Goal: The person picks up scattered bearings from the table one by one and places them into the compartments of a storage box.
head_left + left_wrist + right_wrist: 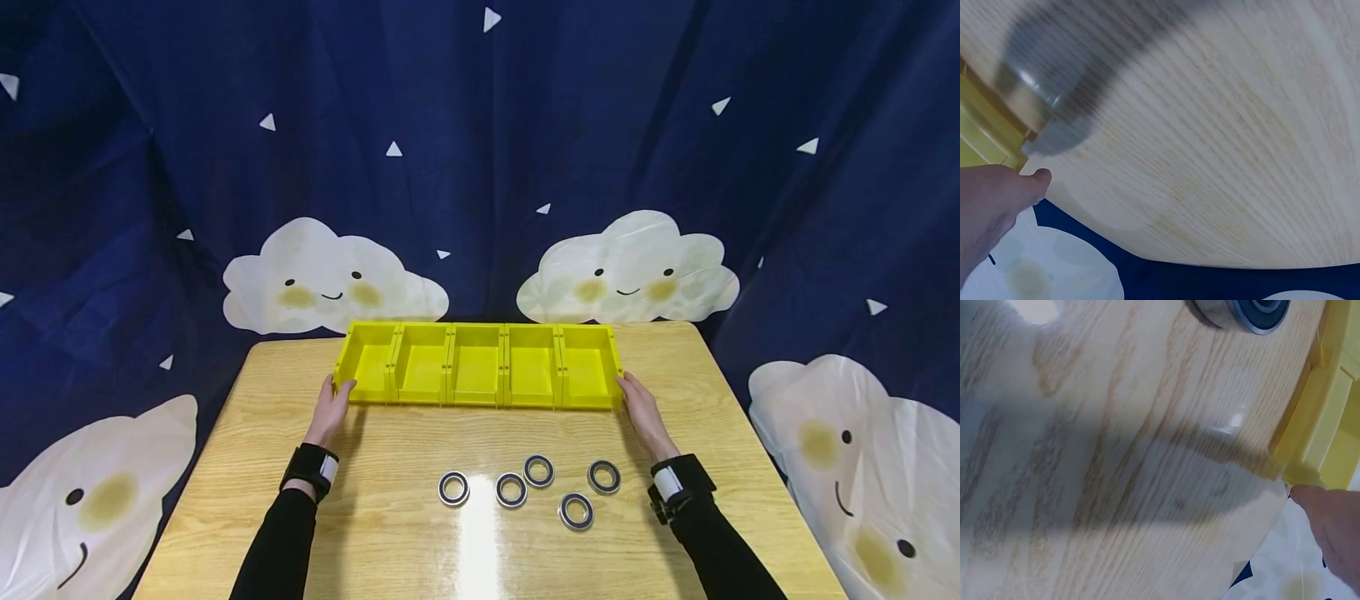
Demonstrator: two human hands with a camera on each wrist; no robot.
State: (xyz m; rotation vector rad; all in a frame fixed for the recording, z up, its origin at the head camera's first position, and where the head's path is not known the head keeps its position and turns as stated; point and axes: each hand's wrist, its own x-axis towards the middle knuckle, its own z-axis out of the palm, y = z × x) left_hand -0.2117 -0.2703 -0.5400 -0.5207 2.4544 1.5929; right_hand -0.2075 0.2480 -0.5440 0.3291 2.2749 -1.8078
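Note:
A row of joined yellow storage bins (477,397) stands across the far part of the table, its several compartments bare inside. My left hand (330,414) grips the row's near left corner, thumb over the edge and fingers along the outer side. At the opposite end my right hand (647,418) holds the near right corner. In the left wrist view the thumb (1029,186) lies against the yellow bin's corner (988,134). The right wrist view has a fingertip (1304,495) right at the bin's lower edge (1310,440).
Several ball bearings with dark seals lie between my forearms: one bearing (453,474) at left, another (576,497) nearest me, another (603,463) at right. The wooden table (405,542) ends at a dark blue curtain (480,275) with cloud prints behind the bins.

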